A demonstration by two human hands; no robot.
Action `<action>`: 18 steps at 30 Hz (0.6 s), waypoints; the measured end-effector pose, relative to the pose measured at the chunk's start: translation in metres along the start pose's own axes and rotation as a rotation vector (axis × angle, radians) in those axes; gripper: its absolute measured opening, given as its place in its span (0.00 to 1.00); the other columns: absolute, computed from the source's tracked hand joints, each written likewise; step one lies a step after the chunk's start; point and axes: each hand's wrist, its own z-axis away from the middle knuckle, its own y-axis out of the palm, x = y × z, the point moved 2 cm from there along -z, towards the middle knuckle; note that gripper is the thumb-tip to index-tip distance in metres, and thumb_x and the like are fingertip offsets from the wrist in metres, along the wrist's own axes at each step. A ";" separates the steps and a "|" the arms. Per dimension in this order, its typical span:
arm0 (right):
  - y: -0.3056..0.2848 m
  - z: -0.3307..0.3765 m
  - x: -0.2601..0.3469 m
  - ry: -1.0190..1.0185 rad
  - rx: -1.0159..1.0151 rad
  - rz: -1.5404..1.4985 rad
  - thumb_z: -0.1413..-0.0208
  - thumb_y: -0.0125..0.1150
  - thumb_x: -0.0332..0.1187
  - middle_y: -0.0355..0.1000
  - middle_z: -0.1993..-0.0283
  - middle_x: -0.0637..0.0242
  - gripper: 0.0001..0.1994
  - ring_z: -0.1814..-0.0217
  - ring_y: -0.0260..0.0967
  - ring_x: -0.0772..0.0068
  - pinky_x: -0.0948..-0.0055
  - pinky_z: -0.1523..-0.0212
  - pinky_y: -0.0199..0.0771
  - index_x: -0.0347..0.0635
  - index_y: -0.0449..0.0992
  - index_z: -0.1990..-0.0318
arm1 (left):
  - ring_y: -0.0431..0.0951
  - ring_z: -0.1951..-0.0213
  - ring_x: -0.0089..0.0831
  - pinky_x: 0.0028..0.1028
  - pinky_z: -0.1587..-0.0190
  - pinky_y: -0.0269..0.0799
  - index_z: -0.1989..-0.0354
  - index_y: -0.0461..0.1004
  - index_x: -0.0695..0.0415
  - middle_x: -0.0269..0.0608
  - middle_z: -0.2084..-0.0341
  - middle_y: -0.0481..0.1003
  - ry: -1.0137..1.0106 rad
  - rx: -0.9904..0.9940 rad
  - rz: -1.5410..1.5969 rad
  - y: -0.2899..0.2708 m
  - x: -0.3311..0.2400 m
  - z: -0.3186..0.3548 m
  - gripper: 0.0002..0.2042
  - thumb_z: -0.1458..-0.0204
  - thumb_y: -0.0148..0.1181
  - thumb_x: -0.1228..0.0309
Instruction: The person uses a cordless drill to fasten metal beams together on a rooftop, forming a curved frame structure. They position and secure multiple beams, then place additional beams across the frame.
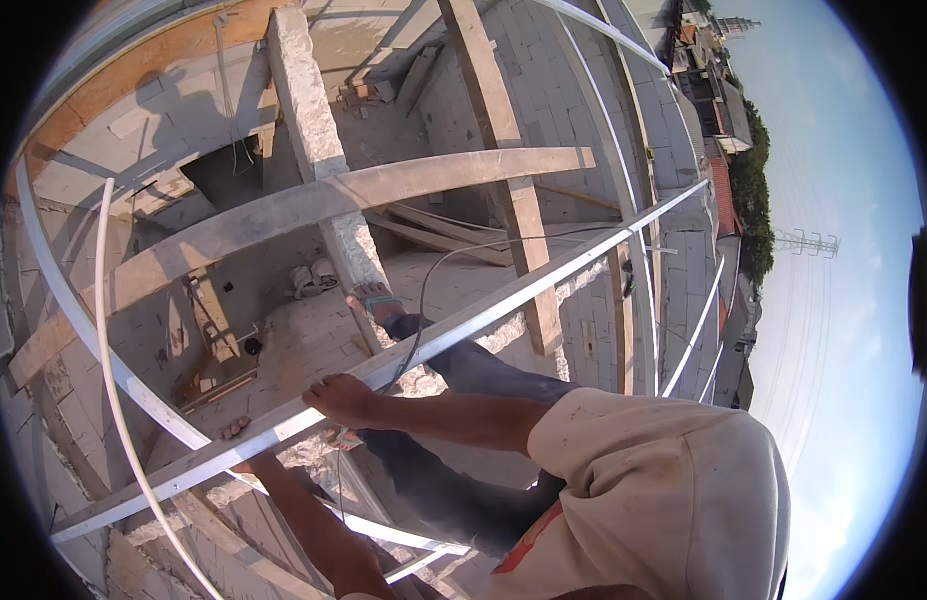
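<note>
A long silver metal channel [488,322] runs diagonally from the lower left to the upper right in front of me. My right hand [341,400] is closed over its upper edge. Further left along the channel, my left hand [249,463] grips it from below, with fingertips curling over the top and the channel hiding part of the hand. Beneath the left hand, a second silver metal bar [153,385] crosses under the channel. A thin dark cable [423,290] loops across the channel near my right hand. My sandalled foot [380,303] stands on a rough concrete beam [355,245].
A wide wooden plank [283,208] lies across the beam, and another timber [493,90] stretches beyond it. On the left a thin pale pipe [108,340] curves past. Far below are a floor and block walls [528,90]. Rooftops [723,195] and a pylon [808,243] stand at right.
</note>
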 end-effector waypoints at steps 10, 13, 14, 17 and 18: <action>0.033 0.003 0.007 0.128 -0.071 0.089 0.46 0.61 0.37 0.75 0.64 0.70 0.07 0.55 0.75 0.63 0.59 0.55 0.75 0.48 0.76 0.63 | 0.78 0.50 0.51 0.54 0.40 0.71 0.48 0.74 0.63 0.50 0.54 0.78 0.317 -0.975 -0.786 0.060 0.035 0.021 0.29 0.39 0.48 0.46; 0.014 0.012 0.005 0.129 -0.104 0.063 0.46 0.62 0.36 0.75 0.60 0.70 0.09 0.50 0.74 0.65 0.51 0.42 0.70 0.48 0.75 0.59 | 0.78 0.47 0.51 0.55 0.38 0.70 0.44 0.73 0.63 0.49 0.50 0.77 0.502 -1.152 -0.794 0.101 0.048 0.022 0.32 0.39 0.49 0.43; 0.005 0.019 0.002 0.119 -0.087 0.040 0.46 0.63 0.36 0.74 0.58 0.69 0.11 0.48 0.73 0.64 0.49 0.39 0.67 0.48 0.75 0.57 | 0.77 0.47 0.50 0.55 0.38 0.70 0.42 0.71 0.62 0.49 0.48 0.76 0.389 -1.140 -0.888 0.109 0.056 0.024 0.32 0.38 0.49 0.43; -0.053 0.041 -0.019 0.118 -0.041 -0.022 0.48 0.66 0.35 0.72 0.53 0.67 0.17 0.42 0.71 0.63 0.45 0.33 0.61 0.47 0.72 0.50 | 0.74 0.43 0.49 0.55 0.37 0.69 0.35 0.67 0.59 0.49 0.43 0.73 0.028 -1.050 -1.109 0.095 0.062 0.026 0.33 0.37 0.52 0.43; -0.079 0.049 -0.033 0.115 -0.031 -0.042 0.49 0.67 0.34 0.72 0.51 0.66 0.20 0.41 0.70 0.63 0.44 0.31 0.60 0.47 0.72 0.48 | 0.73 0.42 0.49 0.54 0.37 0.69 0.34 0.66 0.58 0.50 0.42 0.71 -0.105 -0.990 -1.158 0.084 0.054 0.024 0.33 0.36 0.53 0.44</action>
